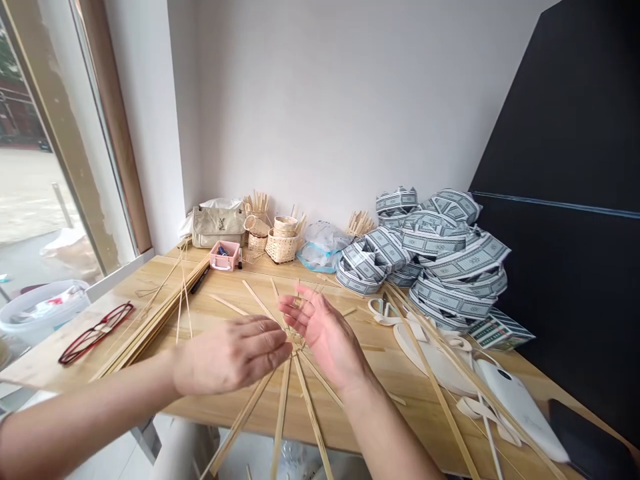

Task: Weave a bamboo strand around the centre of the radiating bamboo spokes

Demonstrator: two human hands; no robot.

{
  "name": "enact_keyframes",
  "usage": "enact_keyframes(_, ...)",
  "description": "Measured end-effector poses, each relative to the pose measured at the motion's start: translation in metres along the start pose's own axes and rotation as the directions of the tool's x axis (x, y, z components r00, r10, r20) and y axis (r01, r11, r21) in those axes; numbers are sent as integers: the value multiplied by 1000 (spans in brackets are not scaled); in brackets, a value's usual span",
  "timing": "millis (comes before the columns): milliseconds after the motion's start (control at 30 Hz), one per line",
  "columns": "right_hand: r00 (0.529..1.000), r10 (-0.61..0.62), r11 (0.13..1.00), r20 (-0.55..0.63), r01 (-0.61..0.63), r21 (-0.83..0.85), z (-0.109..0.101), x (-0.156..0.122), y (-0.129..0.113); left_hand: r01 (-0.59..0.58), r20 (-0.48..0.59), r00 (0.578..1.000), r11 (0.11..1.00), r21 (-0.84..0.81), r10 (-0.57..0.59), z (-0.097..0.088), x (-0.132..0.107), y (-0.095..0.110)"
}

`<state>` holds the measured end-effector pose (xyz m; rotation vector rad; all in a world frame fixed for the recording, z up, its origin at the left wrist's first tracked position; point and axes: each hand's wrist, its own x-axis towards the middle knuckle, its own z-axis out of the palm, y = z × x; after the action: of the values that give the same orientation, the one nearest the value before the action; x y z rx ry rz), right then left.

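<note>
Flat bamboo strips fan out in a star over the wooden table, several of them reaching past its front edge. Where they cross, a small centre is partly covered by my hands. My left hand lies over the left side of this centre, fingers pressed together and bent down; its thumb and whatever it pinches are hidden. Just to the right, my right hand is raised with the palm turned left and the fingers apart, slightly blurred. A ring shows on one finger. I see nothing held in it.
A bundle of long strips and red glasses lie left. Small woven baskets, a pink box and a beige handbag stand behind. Patterned rolls, a white device and more strips are right.
</note>
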<state>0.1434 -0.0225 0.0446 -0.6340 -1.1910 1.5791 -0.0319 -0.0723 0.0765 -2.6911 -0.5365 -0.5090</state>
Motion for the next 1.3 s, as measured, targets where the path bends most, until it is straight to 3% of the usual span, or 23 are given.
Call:
enact_keyframes(100,994,-34,990,-108,48,129,16,-6,-13,-52,39,998,997,-60,54,22,13,9)
enact_keyframes(200,981,-67,996,-181,76,46,4,-8,-21,-38,86,995,995,-92,46,30,13,11)
enact_keyframes(267,987,-41,995,-157,25,-100,-15,-7,-23,72,147,987,992,-99,-57,33,3,5)
enact_keyframes(333,988,34,954,-150,-77,-289,-35,-6,-18,249,241,944,966,-74,-224,37,-14,-6)
enact_keyframes(400,979,70,828,-194,-165,-536,-53,-5,-6,419,364,848,908,-15,-385,42,-35,-19)
enact_keyframes(500,975,77,477,-208,-220,-851,-73,-7,21,588,476,690,806,72,-546,53,-64,-31)
enact_keyframes(567,975,93,353,-203,-223,-908,-80,-10,40,641,485,650,765,63,-584,60,-74,-29)
enact_keyframes(700,972,86,244,-221,-235,-941,-81,-17,64,647,488,657,762,25,-574,74,-74,-6)
enact_keyframes(800,965,69,113,-253,-259,-959,-73,-24,73,632,511,640,771,76,-574,81,-71,10)
enact_keyframes(933,959,73,-38,-273,-270,-962,-61,-34,78,618,499,656,782,74,-566,82,-78,10)
enact_keyframes(1033,961,82,-62,-262,-258,-964,-56,-36,81,628,495,661,777,47,-564,83,-91,4)
enact_keyframes(1200,964,101,-90,-245,-237,-967,-52,-32,79,694,487,625,720,11,-610,89,-110,3)
enact_keyframes(1300,969,111,-68,-223,-216,-974,-52,-30,75,700,478,635,714,-24,-606,89,-114,2)
